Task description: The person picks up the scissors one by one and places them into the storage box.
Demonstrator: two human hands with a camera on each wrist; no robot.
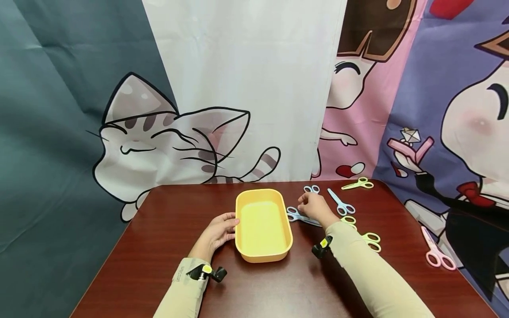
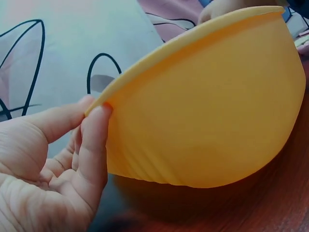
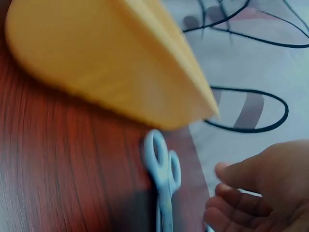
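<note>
A yellow rectangular plastic tray (image 1: 262, 258) stands on the table. My left hand (image 1: 218, 229) pinches the tray's rim on its left side, between thumb and finger, as the left wrist view shows at the yellow wall (image 2: 203, 106). To the right of the tray, my right hand (image 1: 316, 208) hovers above a pair of light blue scissors (image 1: 293, 214). Its fingers (image 3: 236, 203) are loosely bent, and I see nothing held between them. In the right wrist view the blue scissors (image 3: 164, 181) lie beside the tray. Other blue scissors (image 1: 312, 189) lie just beyond this hand.
Further right are more blue scissors (image 1: 343, 205) and green scissors (image 1: 359, 183) near the back edge. Two green pairs (image 1: 372, 240) are partly hidden by my right arm. Pink scissors (image 1: 437, 256) lie at the right edge of the brown table (image 1: 159, 247). A printed curtain (image 1: 246, 88) hangs behind.
</note>
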